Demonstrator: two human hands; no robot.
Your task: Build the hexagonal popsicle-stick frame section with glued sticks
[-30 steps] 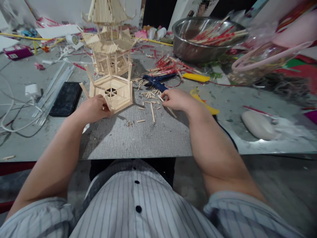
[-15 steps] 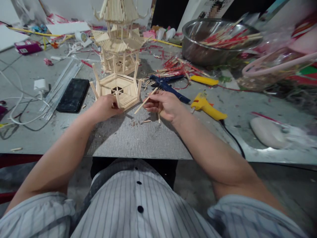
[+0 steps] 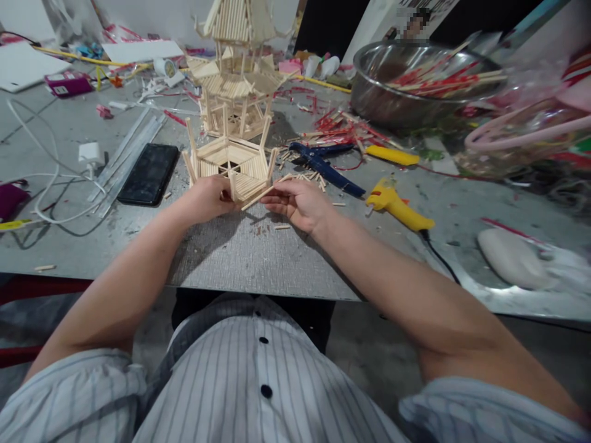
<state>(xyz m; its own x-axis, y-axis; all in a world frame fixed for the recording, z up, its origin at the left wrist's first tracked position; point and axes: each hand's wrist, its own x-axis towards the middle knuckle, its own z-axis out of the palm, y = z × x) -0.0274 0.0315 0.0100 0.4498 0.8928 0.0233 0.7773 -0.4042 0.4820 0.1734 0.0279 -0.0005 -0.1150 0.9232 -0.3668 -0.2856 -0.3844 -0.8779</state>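
A small hexagonal frame of wooden sticks rests on the grey table. My left hand is closed on its near corner post. My right hand pinches a long wooden stick and lays it against the frame's near right edge. Loose short sticks lie just beyond my right hand. Behind the frame stands a taller stick pagoda.
A black phone lies left of the frame, with white cables and a charger beside it. Blue pliers, a yellow glue gun, a steel bowl of red-tipped sticks and a pink-rimmed bowl are to the right.
My right hand picked a long stick from the loose pile and carried it left to the frame's near edge. My left hand kept its hold on the frame.
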